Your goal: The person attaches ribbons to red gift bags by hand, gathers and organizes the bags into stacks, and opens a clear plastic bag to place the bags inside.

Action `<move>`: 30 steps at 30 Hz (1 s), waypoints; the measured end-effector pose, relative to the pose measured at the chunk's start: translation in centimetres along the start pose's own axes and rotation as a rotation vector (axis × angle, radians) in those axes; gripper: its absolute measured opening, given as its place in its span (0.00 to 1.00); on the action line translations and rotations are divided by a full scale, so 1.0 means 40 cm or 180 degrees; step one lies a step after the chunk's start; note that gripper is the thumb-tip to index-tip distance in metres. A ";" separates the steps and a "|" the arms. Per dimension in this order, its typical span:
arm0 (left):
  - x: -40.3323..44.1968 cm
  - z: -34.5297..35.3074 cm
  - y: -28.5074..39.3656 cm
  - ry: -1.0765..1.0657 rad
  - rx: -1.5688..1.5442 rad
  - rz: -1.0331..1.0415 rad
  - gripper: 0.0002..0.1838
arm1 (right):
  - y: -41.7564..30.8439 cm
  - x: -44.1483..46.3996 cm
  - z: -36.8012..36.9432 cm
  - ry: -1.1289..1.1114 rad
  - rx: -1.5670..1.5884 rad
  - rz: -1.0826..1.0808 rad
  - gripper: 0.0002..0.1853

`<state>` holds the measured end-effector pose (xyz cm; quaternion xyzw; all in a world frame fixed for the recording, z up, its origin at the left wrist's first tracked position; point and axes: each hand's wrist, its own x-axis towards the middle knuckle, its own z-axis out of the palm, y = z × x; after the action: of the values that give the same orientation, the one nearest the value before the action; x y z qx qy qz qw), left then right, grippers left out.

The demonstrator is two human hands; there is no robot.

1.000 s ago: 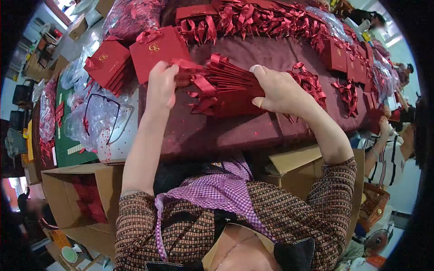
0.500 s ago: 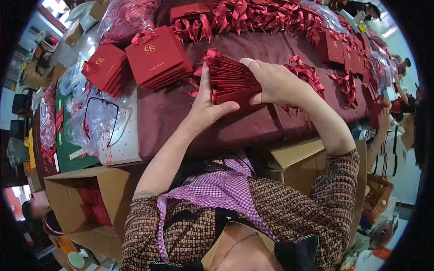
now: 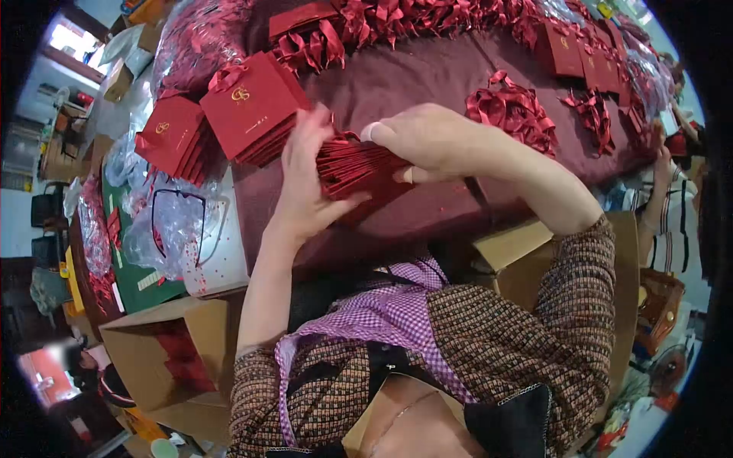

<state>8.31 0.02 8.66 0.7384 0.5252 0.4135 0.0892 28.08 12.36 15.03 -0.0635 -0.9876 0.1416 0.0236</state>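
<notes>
Between my two hands is a fanned stack of red paper bags [image 3: 355, 172], held above the maroon cloth. My left hand [image 3: 305, 179] wraps the stack's left end, its fingertips blurred by motion. The right end is gripped by my right hand [image 3: 424, 145], thumb and fingers around it. Just left of my left hand lies a pile of red bags with gold lettering [image 3: 252, 107], and beside it a smaller pile [image 3: 174, 139]. Loose red ribbons [image 3: 513, 113] lie on the cloth beyond my right forearm.
Bags with ribbons line the back of the maroon table [image 3: 427, 72]. Eyeglasses [image 3: 179, 229] rest over clear plastic at the left. Open cardboard boxes [image 3: 145, 340] stand below the table edge. A co-worker's arm [image 3: 655, 183] shows at the right.
My left hand left the lettered pile's side and closed around the stack. Both hands then moved left with the stack, which is squeezed closer together. The camera view has shifted slightly.
</notes>
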 end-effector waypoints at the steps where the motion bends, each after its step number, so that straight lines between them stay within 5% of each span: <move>1: -0.004 0.022 -0.019 -0.0025 -0.1124 -0.0085 0.48 | 0.002 0.001 0.012 0.0059 -0.0070 -0.0038 0.29; 2: -0.013 0.040 -0.025 0.0168 -0.1239 -0.0171 0.38 | 0.006 0.002 0.015 0.0095 -0.0041 0.0015 0.29; 4: -0.027 0.043 0.002 0.0117 -0.1124 -0.0498 0.37 | 0.010 -0.007 0.015 0.0406 -0.0085 -0.0204 0.28; 8: -0.031 0.060 -0.004 0.0222 -0.0956 -0.0623 0.36 | 0.061 -0.064 -0.041 0.0343 0.1406 0.0276 0.52; 11: -0.037 0.068 -0.010 0.0326 -0.1008 -0.0581 0.37 | 0.145 -0.143 0.055 0.1797 0.3169 0.0215 0.68; 15: -0.039 0.073 -0.009 0.0276 -0.1173 -0.0570 0.40 | 0.076 -0.172 0.207 0.1890 0.3779 0.0521 0.74; 17: -0.041 0.081 -0.010 0.0411 -0.1357 -0.0637 0.45 | 0.029 -0.149 0.210 0.2060 0.4355 0.0560 0.73; 23: -0.047 0.098 -0.031 0.0296 -0.1909 -0.0907 0.61 | 0.046 -0.089 0.284 0.2914 0.3972 0.0556 0.67; 25: -0.035 0.098 -0.051 0.0329 -0.1515 -0.0216 0.66 | 0.037 -0.083 0.288 0.2903 0.3522 0.0588 0.64; 26: -0.026 0.078 -0.046 0.0144 -0.1888 -0.0510 0.69 | 0.025 -0.080 0.292 0.2905 0.3329 0.0503 0.63; 30: -0.039 0.087 -0.041 0.0142 -0.1706 -0.0194 0.66 | 0.016 -0.059 0.301 0.3261 0.3674 0.0726 0.54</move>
<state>9.46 0.46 4.71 0.6630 0.4208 0.5510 0.2823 29.70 9.31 3.24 -0.1998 -0.6110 0.5877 0.4913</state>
